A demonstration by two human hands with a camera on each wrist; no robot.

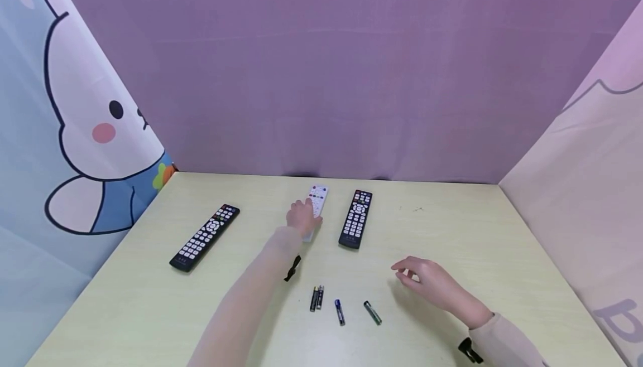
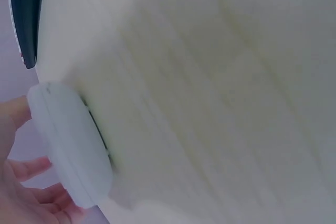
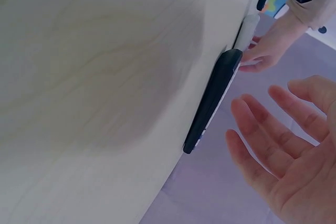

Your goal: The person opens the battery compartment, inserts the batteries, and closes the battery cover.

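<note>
A white remote control (image 1: 318,197) lies on the table toward the back middle, with my left hand (image 1: 302,217) over its lower half. In the left wrist view, thumb and fingers grip the sides of this white remote (image 2: 71,145), whose near end faces the camera. My right hand (image 1: 427,280) is held above the table at the right, fingers loosely bent and holding nothing. Nearest to it lies a battery with a green end (image 1: 373,313). Just right of the white remote is a black remote control (image 1: 355,219), also visible in the right wrist view.
Another black remote (image 1: 205,237) lies slanted at the left of the pale table (image 1: 452,227). In front are two dark batteries (image 1: 313,299) side by side and a blue-ended battery (image 1: 340,312). A purple cloth (image 1: 321,77) hangs behind the table, with printed cloths at both sides.
</note>
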